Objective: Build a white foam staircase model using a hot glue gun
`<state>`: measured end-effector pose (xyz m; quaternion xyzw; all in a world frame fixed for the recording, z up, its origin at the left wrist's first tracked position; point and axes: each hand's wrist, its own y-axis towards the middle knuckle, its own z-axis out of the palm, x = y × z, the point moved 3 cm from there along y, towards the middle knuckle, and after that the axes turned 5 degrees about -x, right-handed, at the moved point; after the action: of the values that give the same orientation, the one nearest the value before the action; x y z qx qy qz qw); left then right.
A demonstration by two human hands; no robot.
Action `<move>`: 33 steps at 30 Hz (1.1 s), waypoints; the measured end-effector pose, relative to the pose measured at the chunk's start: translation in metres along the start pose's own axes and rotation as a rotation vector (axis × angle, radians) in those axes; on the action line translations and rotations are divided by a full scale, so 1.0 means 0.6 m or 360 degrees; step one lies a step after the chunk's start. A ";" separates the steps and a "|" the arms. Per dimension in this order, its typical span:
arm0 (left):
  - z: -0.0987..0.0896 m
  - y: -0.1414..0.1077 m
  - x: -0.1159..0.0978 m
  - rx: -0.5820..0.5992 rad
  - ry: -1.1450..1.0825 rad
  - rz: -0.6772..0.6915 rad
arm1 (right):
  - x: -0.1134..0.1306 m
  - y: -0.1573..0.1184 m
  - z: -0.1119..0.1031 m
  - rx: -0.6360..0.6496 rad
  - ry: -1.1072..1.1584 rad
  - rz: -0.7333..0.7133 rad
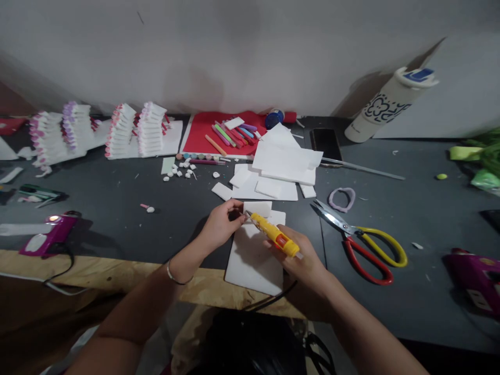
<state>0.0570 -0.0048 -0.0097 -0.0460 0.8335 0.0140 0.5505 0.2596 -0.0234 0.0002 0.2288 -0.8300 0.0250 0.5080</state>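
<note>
My right hand (299,255) is wrapped round a yellow hot glue gun (273,232). Its nozzle points up and left, close to the fingertips of my left hand (222,224). Those fingers are pinched together at the left edge of a small white foam piece (260,209); whatever sits between them is too small to make out. Under both hands lies a larger white foam board (250,265), reaching over the table's front edge. A dark cord trails below the glue gun.
White foam offcuts (287,159) are piled behind my hands. Scissors (351,234) with red and yellow handles lie to the right, by a lilac ring (341,199). Coloured sticks (234,136) rest on a red sheet (199,130). A tumbler (385,107) stands back right; a purple power strip (474,281) is front right.
</note>
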 end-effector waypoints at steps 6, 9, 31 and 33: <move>0.000 -0.001 -0.005 0.0020 -0.0007 -0.0014 | 0.002 0.001 0.000 0.0013 -0.0020 0.0001; 0.000 -0.001 -0.007 0.0016 -0.0015 -0.0017 | 0.004 0.002 0.000 0.0010 -0.0018 0.0004; -0.003 -0.001 -0.007 0.0016 -0.0066 -0.0012 | -0.003 -0.002 0.000 -0.0004 -0.0040 -0.0040; -0.003 0.000 -0.007 0.0014 -0.0070 -0.0014 | -0.004 -0.002 0.000 -0.0007 -0.0055 -0.0039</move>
<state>0.0569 -0.0049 -0.0049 -0.0470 0.8209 0.0090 0.5690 0.2607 -0.0237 -0.0021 0.2383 -0.8358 0.0131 0.4944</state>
